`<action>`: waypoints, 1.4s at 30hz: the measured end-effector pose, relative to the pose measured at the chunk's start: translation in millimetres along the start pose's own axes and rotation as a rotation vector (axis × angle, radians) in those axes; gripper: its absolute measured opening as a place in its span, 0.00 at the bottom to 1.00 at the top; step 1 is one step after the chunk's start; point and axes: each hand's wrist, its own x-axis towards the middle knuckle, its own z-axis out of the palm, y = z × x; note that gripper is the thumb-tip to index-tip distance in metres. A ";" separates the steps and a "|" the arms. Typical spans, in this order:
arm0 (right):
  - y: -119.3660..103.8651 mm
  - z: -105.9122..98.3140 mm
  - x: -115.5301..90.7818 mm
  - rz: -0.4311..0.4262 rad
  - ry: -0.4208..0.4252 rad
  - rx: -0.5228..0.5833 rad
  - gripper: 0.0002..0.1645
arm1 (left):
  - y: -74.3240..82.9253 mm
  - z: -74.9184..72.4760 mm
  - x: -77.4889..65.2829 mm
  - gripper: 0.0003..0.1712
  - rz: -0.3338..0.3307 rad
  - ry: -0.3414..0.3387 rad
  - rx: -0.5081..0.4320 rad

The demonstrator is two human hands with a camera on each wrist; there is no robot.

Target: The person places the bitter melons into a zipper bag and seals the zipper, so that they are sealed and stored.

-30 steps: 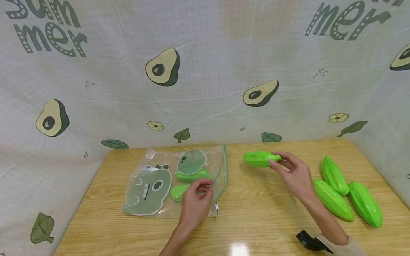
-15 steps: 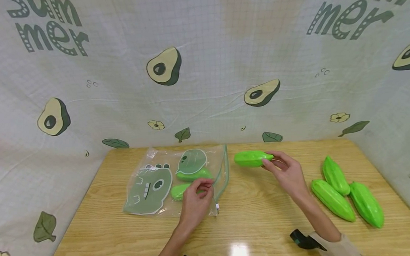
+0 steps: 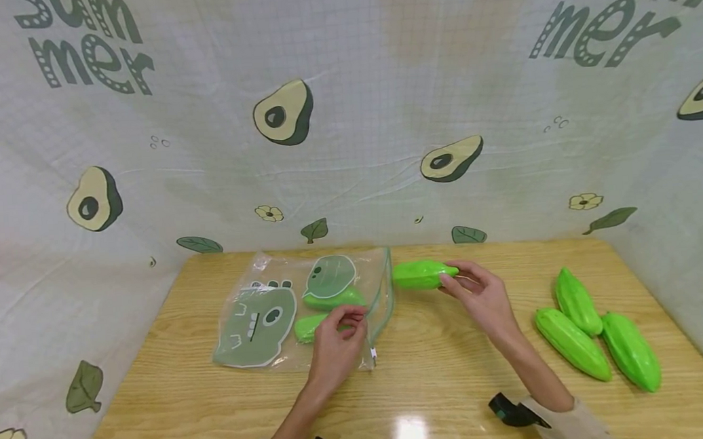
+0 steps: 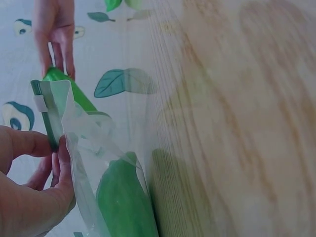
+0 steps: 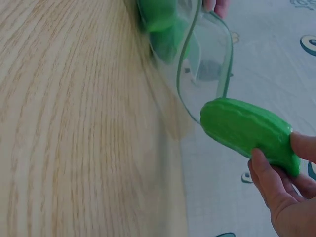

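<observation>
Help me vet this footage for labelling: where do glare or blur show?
Head: bright glare on the table low in frame; left wrist: its grain looks soft; right wrist: green pieces in the bag are blurred, the held piece sharper.

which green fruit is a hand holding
The green fruit at the mouth of the bag, its tip pinched by the right hand; two others lie inside, three on the table.

This seems a screened-off work corner, since avocado-printed cloth point(image 3: 356, 110) walls a wood-grain table point(image 3: 194, 414) on three sides.
</observation>
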 end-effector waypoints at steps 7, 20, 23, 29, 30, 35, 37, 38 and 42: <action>4.7 7.0 1.5 0.028 -0.016 0.029 0.24 | 0.0 -0.6 0.5 0.08 -0.002 -0.001 0.028; 9.4 21.0 7.8 0.077 -0.033 0.096 0.24 | -1.7 -0.9 1.6 0.08 0.026 -0.005 0.017; 10.9 24.1 9.8 0.095 -0.033 0.105 0.24 | -1.6 -1.2 2.1 0.08 0.028 -0.010 0.020; 14.0 29.4 11.6 0.135 -0.029 0.098 0.25 | -0.8 -1.0 3.0 0.08 0.027 -0.013 0.038; 14.4 30.1 11.7 0.144 -0.028 0.098 0.25 | -0.7 -0.9 3.1 0.07 0.026 -0.014 0.041; 16.6 34.0 12.9 0.171 -0.030 0.111 0.25 | -1.0 -0.9 3.4 0.07 0.024 -0.013 0.041; 17.7 35.2 13.4 0.177 -0.033 0.123 0.25 | -1.7 -1.3 2.8 0.07 0.028 -0.013 0.039; 18.4 35.8 13.7 0.180 -0.033 0.128 0.25 | -2.0 -1.4 2.7 0.07 0.030 -0.014 0.038; 20.3 37.9 14.2 0.194 -0.031 0.145 0.25 | -3.4 -1.8 1.5 0.07 0.037 -0.015 0.033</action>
